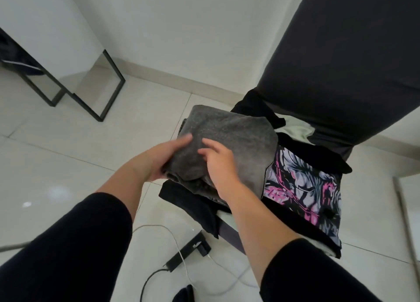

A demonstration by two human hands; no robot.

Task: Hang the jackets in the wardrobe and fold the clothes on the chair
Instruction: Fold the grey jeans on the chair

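Grey garment (229, 138) beside printed shirt (304, 188) (cables (181, 256) below).

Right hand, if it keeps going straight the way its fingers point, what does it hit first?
The right hand already rests on the grey folded garment, fingers pointing up-left across it. Going straight on, it would likely slide along that cloth toward the left hand; depth is unclear.

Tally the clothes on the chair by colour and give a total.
Grey: 1, the folded grey garment under both hands
Black with pink print: 1, the printed shirt
Plain black: 2 visible
Pale green: 1
Total: 5
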